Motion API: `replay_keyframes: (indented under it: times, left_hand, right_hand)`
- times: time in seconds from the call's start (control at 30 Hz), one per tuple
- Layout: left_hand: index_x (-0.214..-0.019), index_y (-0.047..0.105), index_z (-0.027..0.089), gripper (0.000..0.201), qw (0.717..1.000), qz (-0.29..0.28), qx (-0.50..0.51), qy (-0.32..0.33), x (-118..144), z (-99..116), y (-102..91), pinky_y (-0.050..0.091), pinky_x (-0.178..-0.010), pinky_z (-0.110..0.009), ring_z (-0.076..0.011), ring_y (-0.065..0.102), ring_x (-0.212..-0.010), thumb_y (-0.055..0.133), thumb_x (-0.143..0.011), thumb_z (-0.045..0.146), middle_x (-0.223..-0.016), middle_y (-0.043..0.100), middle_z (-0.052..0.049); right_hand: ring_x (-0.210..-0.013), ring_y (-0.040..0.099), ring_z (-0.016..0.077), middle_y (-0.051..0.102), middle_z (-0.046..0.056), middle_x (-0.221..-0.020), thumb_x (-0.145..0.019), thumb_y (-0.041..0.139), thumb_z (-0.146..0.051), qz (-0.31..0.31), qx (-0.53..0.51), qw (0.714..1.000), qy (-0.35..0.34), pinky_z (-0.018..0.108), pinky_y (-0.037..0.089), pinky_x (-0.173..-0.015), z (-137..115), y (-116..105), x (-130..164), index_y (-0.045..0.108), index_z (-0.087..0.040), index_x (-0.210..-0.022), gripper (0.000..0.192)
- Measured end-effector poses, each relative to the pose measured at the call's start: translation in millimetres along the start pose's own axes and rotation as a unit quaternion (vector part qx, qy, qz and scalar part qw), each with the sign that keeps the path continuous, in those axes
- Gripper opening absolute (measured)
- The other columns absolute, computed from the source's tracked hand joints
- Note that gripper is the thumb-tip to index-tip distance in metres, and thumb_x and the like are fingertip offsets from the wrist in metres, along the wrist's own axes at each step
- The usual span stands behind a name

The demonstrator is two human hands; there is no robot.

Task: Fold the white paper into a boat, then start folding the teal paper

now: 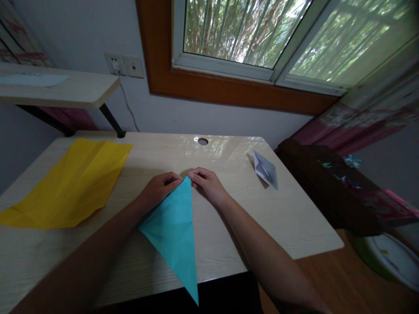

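Observation:
A folded sheet of turquoise paper (176, 226) lies on the pale wooden desk, its long lower point reaching past the front edge. My left hand (160, 186) pinches its upper left edge near the top corner, fingers pressed together. Right at that top corner, my right hand (207, 183) grips the tip between thumb and fingers. The two hands are close together, a small gap apart. Creases run across the paper's surface. How many layers the fold has I cannot tell.
A yellow paper sheet (75, 187) lies on the desk's left side. Toward the right stands a folded white paper piece (266, 170). A raised shelf (88, 91) is at the back left, and a cable hole (203, 141) sits near the back edge.

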State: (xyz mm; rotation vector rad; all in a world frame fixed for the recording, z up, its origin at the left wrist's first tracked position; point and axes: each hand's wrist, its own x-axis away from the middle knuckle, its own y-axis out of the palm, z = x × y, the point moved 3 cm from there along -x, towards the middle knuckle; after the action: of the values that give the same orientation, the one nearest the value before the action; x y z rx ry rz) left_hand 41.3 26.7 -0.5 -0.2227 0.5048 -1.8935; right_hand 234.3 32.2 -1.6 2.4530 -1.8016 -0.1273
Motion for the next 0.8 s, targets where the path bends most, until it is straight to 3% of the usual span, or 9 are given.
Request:
replay_keyframes:
  times: [0.3,0.8]
  left_hand:
    - [-0.086,0.071,0.019,0.026,0.999,0.002,0.052,-0.015,-1.6,-9.5,2.1,0.047,-0.071,-0.026,-0.0182,0.065,-0.078,0.062,-0.088,0.044,-0.083,0.072,0.0]
    - [-0.087,0.073,0.019,0.023,0.996,0.0,0.087,-0.019,-1.1,-8.7,2.7,0.048,-0.072,-0.026,-0.0177,0.065,-0.078,0.064,-0.087,0.04,-0.084,0.073,0.001]
  right_hand:
    - [-0.065,0.052,0.0121,0.059,-0.002,-0.068,-0.084,0.073,-0.05,-0.045,-0.011,0.999,0.002,0.027,0.039,-0.063,3.0,1.5,-0.9,0.069,-0.018,-0.081,0.032]
    - [-0.066,0.051,0.0118,0.061,0.0,-0.073,-0.083,0.076,-0.046,-0.052,-0.002,0.999,0.015,0.027,0.039,-0.064,7.8,-0.6,-2.1,0.072,-0.018,-0.087,0.029]
